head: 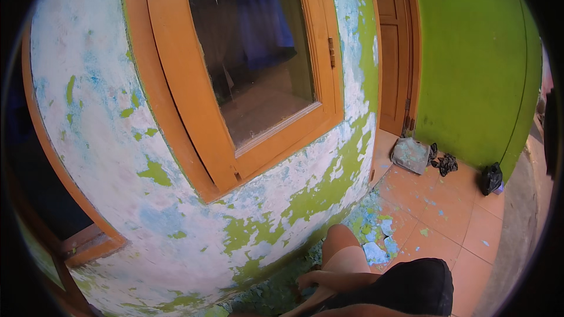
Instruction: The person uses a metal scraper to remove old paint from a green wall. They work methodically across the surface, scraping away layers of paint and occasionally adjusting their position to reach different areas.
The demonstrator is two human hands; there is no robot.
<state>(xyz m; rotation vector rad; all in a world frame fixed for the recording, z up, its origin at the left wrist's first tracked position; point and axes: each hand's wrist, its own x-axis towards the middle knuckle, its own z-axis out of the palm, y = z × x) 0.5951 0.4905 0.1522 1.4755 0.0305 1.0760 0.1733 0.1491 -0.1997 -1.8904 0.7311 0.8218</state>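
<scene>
One hand, seemingly my right hand, is low in the view, beside my bent bare knee and dark clothing. Its fingers curl downward over paint debris at the wall's foot. Shadow and the legs hide its grip, so whether it holds anything is unclear. I cannot make out my left hand. Before me stands a wall with pale, bluish plaster exposed between patches of peeling green paint. An orange wooden window frame is set in it, around a dark glass pane.
Loose blue and green paint flakes litter the terracotta floor tiles. A dusty grey container stands by the wooden door. Black plastic bags lie along the green wall. Another orange frame is at left.
</scene>
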